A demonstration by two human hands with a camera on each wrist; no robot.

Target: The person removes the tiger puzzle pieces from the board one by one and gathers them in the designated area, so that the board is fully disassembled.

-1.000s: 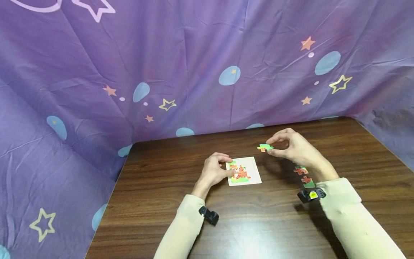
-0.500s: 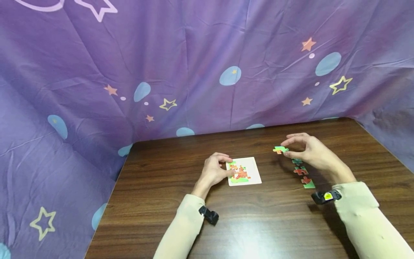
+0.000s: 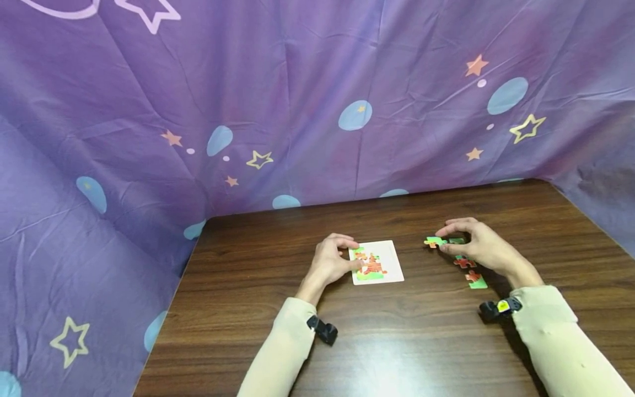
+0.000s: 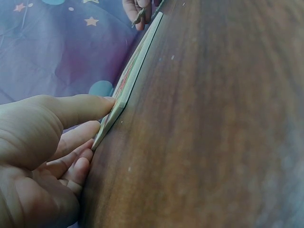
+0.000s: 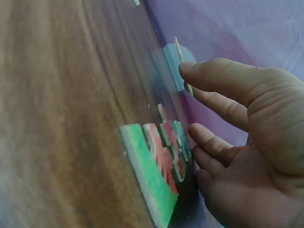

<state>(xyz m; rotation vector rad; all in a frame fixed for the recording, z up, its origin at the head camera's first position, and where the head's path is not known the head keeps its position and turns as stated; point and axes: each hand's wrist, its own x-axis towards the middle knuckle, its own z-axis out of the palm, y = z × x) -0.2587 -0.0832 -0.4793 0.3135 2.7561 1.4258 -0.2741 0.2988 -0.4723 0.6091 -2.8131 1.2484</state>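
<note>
My left hand (image 3: pixel 328 260) holds the left side of a square white puzzle tray (image 3: pixel 393 263), thumb on its face and fingers at its edge. Joined red and green pieces (image 3: pixel 372 267) fill part of the tray. Thumb and index finger of my right hand (image 3: pixel 485 249) pinch a green and orange jigsaw piece (image 3: pixel 434 242). The right wrist view shows that piece (image 5: pixel 178 47) edge-on, raised off the table, while the other fingers stay near the loose pieces. Those are a dark green piece (image 3: pixel 457 241), a red one (image 3: pixel 464 262) and a red-and-green corner piece (image 3: pixel 477 280).
A dark wooden table (image 3: pixel 278 264) lies under everything. Behind it and along the left hangs a purple cloth (image 3: pixel 307 99) with stars and blue ovals. Black wrist cameras (image 3: pixel 323 330) sit on both forearms.
My right hand has moved to the right with the pinched piece, away from the tray, and then come lower beside the loose pieces. My left hand has stayed on the tray.
</note>
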